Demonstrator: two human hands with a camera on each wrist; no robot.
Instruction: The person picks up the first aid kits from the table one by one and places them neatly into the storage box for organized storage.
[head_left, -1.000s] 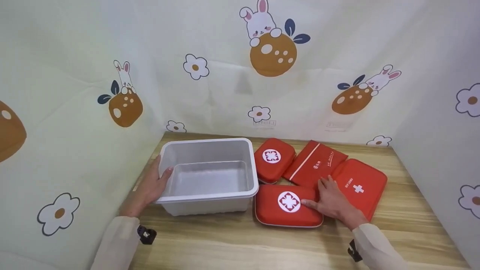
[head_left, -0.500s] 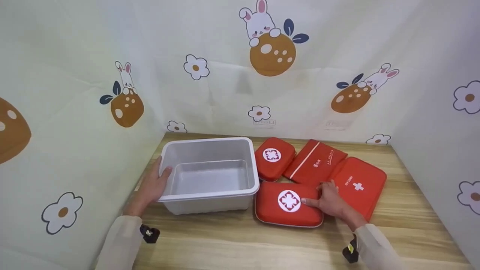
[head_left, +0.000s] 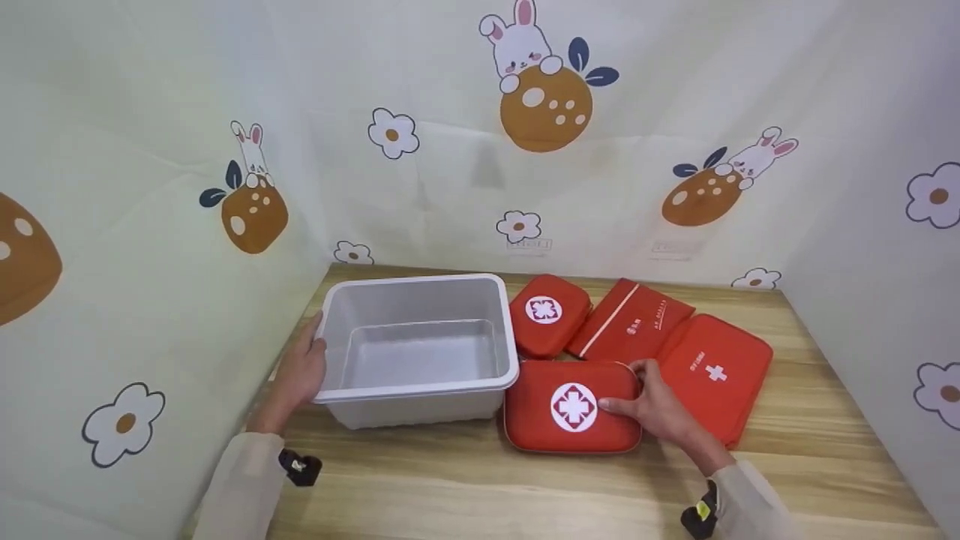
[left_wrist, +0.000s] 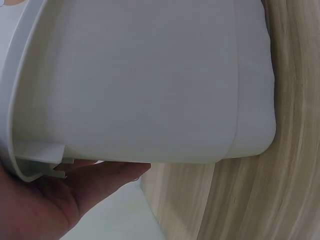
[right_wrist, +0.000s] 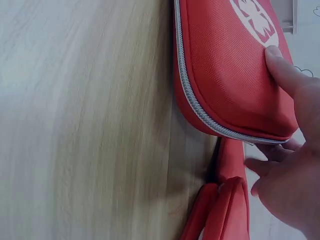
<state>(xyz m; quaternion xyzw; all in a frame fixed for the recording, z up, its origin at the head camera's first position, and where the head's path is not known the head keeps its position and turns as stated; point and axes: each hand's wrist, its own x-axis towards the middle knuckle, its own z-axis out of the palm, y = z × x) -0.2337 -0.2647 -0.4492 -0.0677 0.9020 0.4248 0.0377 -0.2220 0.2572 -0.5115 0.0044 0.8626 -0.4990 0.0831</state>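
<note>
My right hand (head_left: 664, 409) grips the right end of a red zippered first-aid case (head_left: 532, 427). Its thumb presses the top beside the white cross emblem, and the other fingers reach round the far right side. The right wrist view shows the case (right_wrist: 225, 80) tilted, with a grey zip along its edge. At the left, my left hand (head_left: 300, 371) holds the side rim of a grey plastic bin (head_left: 420, 390), which has nothing in it. In the left wrist view, fingers of the left hand (left_wrist: 75, 195) lie along the bin's outer wall (left_wrist: 140, 85), under the rim.
Behind the gripped case lie a smaller red first-aid case (head_left: 551, 337) and a flat red pouch (head_left: 630, 330) with a white stripe. A red first-aid bag (head_left: 724, 397) lies to the right. Patterned fabric walls (head_left: 427, 195) enclose the wooden table (head_left: 465, 487) on three sides.
My right fingers have drawn back from the flat pouch to the case's far right edge. The case has tilted up toward me and shifted slightly left. My left thumb has moved back toward the bin's rim.
</note>
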